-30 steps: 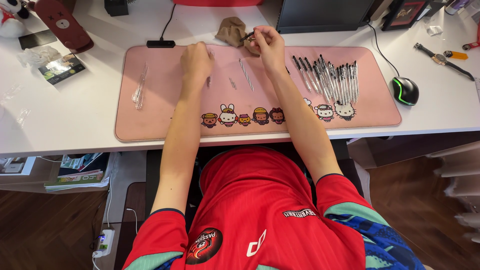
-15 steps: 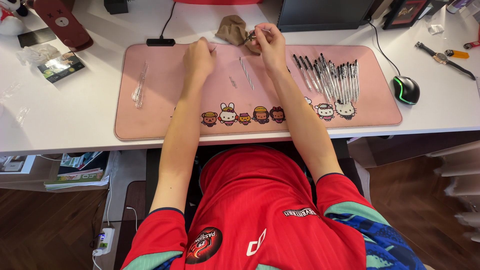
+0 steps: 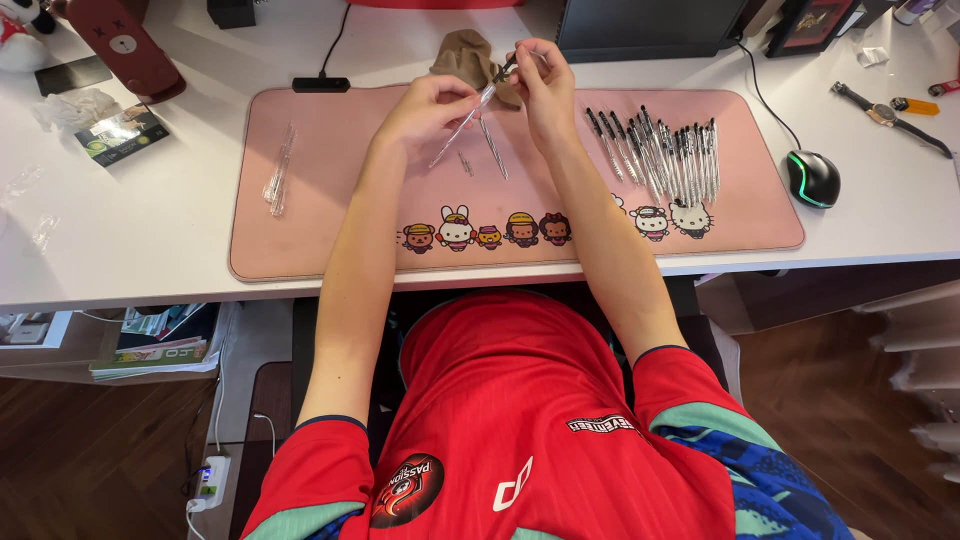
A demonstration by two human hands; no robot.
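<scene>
1. Far left of the fingers, a clear wrapper [image 3: 75, 108] and a small card [image 3: 122, 134] lie on the white desk [image 3: 150, 230], out of the working area.
2. Left of the left hand, a few clear tubes [image 3: 279, 170] lie on the pink mat [image 3: 330, 240], apparently set aside in their own spot.
3. The left hand [image 3: 425, 110] has its fingertips pressed together, pinching the lower part of a clear pen barrel [image 3: 462, 125], which slants up to the right.
4. Just below the fingers, loose thin parts [image 3: 490, 150] lie on the mat, within easy reach.
5. The right hand [image 3: 540, 85] pinches the barrel's upper end, fingers curled close; both hands hold it raised above the mat, likely for fitting a part.
6. Behind the fingers sits a brown cloth [image 3: 468, 55].
7. Right of the right hand, a row of pens [image 3: 660, 150] lies side by side, kept apart from the loose parts.
8. Farther right lie a mouse [image 3: 812, 178] and a watch [image 3: 885, 113].
</scene>
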